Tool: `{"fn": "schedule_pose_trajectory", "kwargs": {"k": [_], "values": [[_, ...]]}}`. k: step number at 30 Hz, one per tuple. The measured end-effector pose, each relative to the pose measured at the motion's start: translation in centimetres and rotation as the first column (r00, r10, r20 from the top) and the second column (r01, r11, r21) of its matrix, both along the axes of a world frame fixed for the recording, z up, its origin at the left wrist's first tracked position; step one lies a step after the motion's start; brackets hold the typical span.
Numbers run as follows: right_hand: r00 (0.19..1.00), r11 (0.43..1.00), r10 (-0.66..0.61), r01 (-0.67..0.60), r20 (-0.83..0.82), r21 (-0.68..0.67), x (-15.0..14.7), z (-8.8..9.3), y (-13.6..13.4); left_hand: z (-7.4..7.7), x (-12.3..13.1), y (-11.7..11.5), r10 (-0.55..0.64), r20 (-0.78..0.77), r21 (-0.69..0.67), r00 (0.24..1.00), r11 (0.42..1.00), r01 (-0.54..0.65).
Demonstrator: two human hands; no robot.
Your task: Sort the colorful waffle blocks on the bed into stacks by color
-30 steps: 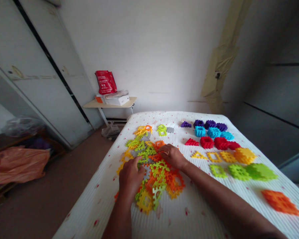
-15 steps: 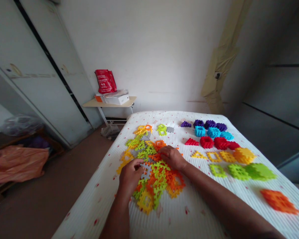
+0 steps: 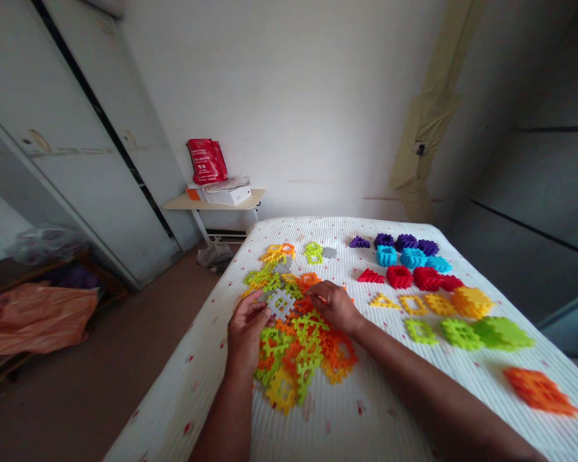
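We see the left hand (image 3: 247,324) pinching a gray windowed piece (image 3: 281,303) between thumb and fingers at its left edge, over the mixed pile (image 3: 312,333) of lime, orange, yellow and gray pieces. The right hand (image 3: 336,307) sits at the pile's right side with its fingers curled in; we can't quite tell whether they grip an orange piece or only touch it. Across the white cover (image 3: 366,404) to our right, sorted stacks run in rows: purple (image 3: 406,241), blue (image 3: 413,257), red (image 3: 428,278), yellow (image 3: 472,301) and green (image 3: 503,332) (one orange stack (image 3: 539,390) lies nearest us).
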State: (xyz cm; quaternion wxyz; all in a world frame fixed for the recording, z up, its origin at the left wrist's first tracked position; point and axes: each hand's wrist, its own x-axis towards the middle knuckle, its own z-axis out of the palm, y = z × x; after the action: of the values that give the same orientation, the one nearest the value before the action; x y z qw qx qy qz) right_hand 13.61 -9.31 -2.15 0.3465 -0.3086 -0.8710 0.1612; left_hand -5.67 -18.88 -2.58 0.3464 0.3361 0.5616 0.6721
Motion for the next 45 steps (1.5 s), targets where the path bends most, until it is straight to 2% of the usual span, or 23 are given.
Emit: {"fn": "schedule_pose_trajectory", "kwargs": {"k": [6,11,18,21,30,32,34,36,38,42,45], "values": [[0.993,1.000,0.009,-0.010,-0.116,-0.003,-0.1,1.3,-1.5,0.3,0.6,0.0,-0.025,0.012,0.013,1.000,1.000,0.024],[0.996,0.997,0.052,-0.048,-0.074,0.055,-1.0,2.0,-3.4,0.2,0.8,0.0,-0.041,-0.027,0.029,0.999,0.999,0.041],[0.996,0.992,-0.035,0.024,0.086,0.124,-2.8,1.2,-5.0,0.0,0.9,-0.1,0.023,-0.142,0.048,0.990,0.999,-0.017],[0.996,0.990,-0.049,0.038,0.076,0.138,-3.1,1.0,-5.0,0.0,0.9,0.0,0.020,-0.130,0.050,0.991,0.999,-0.014],[0.999,0.986,-0.033,0.036,-0.024,0.161,-3.4,0.7,-4.5,0.0,1.5,-0.1,-0.092,-0.097,0.064,0.991,0.993,0.099],[0.999,0.986,-0.016,0.021,-0.032,0.163,-2.9,1.1,-3.8,0.1,1.7,-0.1,-0.087,-0.099,0.055,0.991,0.994,0.092],[0.998,0.988,-0.061,0.061,-0.008,0.145,-2.0,1.9,-2.4,0.3,1.7,-0.1,-0.046,-0.094,0.048,0.994,0.998,0.051],[0.976,0.977,-0.201,0.193,0.086,0.092,-0.8,2.8,-0.3,0.4,1.6,-0.2,0.019,-0.088,0.048,0.996,0.999,-0.015],[0.908,0.937,-0.346,0.346,0.238,0.040,0.4,3.4,2.4,0.3,1.4,-0.1,0.069,-0.088,0.052,0.994,0.997,-0.065],[0.812,0.884,-0.427,0.468,0.397,-0.007,2.1,2.7,7.3,0.0,1.2,0.0,0.085,-0.101,0.051,0.991,0.995,-0.080],[0.755,0.864,-0.425,0.502,0.500,-0.024,2.3,1.5,9.5,-0.1,1.2,0.1,0.075,-0.111,0.036,0.991,0.997,-0.071]]}}
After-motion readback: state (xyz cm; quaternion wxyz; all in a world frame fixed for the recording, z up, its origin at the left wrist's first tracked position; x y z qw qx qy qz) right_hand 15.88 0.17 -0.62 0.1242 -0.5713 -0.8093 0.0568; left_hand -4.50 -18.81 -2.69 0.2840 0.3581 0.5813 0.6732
